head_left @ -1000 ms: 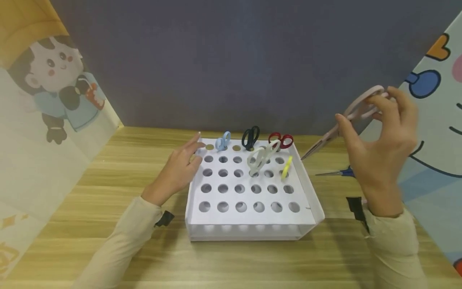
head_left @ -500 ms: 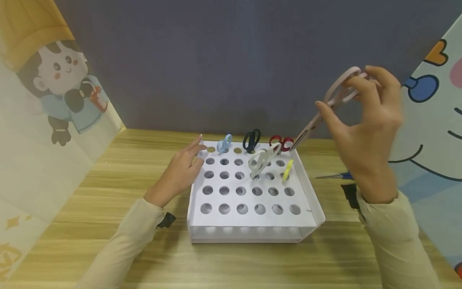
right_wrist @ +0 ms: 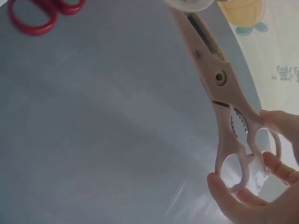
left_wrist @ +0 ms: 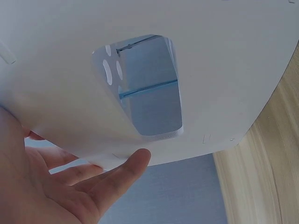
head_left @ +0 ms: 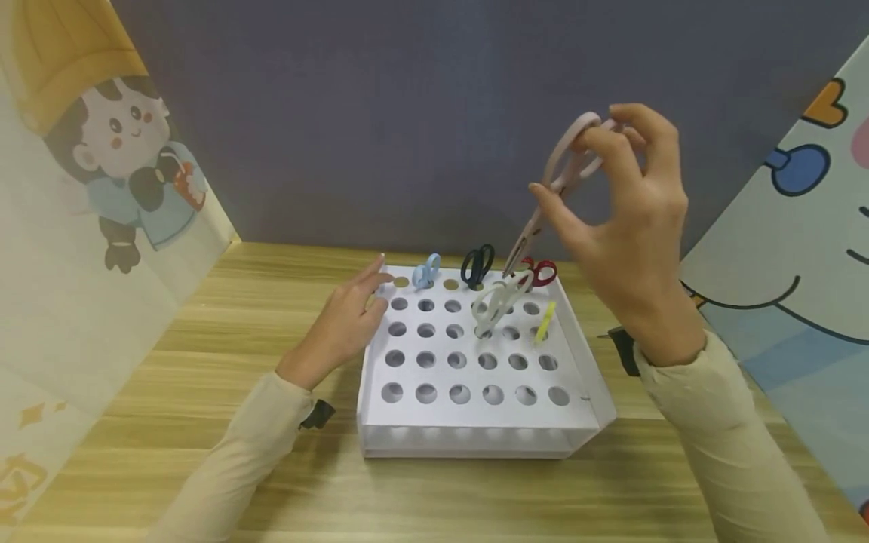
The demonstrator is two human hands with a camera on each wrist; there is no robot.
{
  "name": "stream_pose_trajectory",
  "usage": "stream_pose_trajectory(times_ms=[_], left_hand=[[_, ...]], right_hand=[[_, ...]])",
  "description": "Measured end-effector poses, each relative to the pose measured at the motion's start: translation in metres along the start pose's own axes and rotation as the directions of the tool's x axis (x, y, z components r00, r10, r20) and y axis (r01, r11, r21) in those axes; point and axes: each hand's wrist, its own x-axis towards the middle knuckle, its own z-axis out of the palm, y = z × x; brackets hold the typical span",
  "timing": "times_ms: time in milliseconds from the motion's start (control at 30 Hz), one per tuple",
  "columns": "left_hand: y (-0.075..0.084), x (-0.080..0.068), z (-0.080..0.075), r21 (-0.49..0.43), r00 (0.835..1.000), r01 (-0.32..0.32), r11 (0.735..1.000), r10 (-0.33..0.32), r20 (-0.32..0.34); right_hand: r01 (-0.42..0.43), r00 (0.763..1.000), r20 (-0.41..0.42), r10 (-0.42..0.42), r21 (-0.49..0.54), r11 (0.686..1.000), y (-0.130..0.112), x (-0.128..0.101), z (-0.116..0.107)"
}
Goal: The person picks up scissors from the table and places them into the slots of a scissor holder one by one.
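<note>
My right hand [head_left: 631, 226] pinches a pair of pale pink kitchen scissors [head_left: 533, 226] by the handle loops, blades pointing down. The blade tips overlap the back row of a white rack with round holes [head_left: 475, 413], between black scissors [head_left: 477, 264] and red scissors [head_left: 543, 273]. In the right wrist view, thumb and fingers grip both loops of the pink scissors [right_wrist: 219, 93]. My left hand [head_left: 337, 320] holds the rack's rear left wall; the left wrist view shows a fingertip [left_wrist: 140, 158] against that white panel [left_wrist: 219, 93], below its cut-out.
Light blue scissors [head_left: 426, 271], white scissors [head_left: 501, 302] and yellow-handled scissors [head_left: 545, 323] also stand in the rack. A dark metal tip [head_left: 603, 335] shows on the wooden table [head_left: 224, 354] beside my right wrist. Behind rises a grey panel [head_left: 380, 136], with printed panels at both sides.
My right hand has carried the pink scissors leftward from beyond the rack's right side to above its back row. The right arm now covers most of the blue scissors lying on the table. Left hand stays put.
</note>
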Motion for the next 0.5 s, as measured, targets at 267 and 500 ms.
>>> stream_pose_trajectory(times_ms=[267,500], left_hand=[[-0.001,0.0,0.0,0.0,1.0,-0.009,1.0,0.009,-0.007],[0.0,0.001,0.002,0.004,0.999,-0.024,1.0,0.024,-0.024]], right_hand=[[0.084,0.996,0.023,-0.085,0.06,0.995,-0.019,0.005,0.017],[0.177,0.981,0.057,-0.185,0.119,0.977,-0.038,0.0,0.029]])
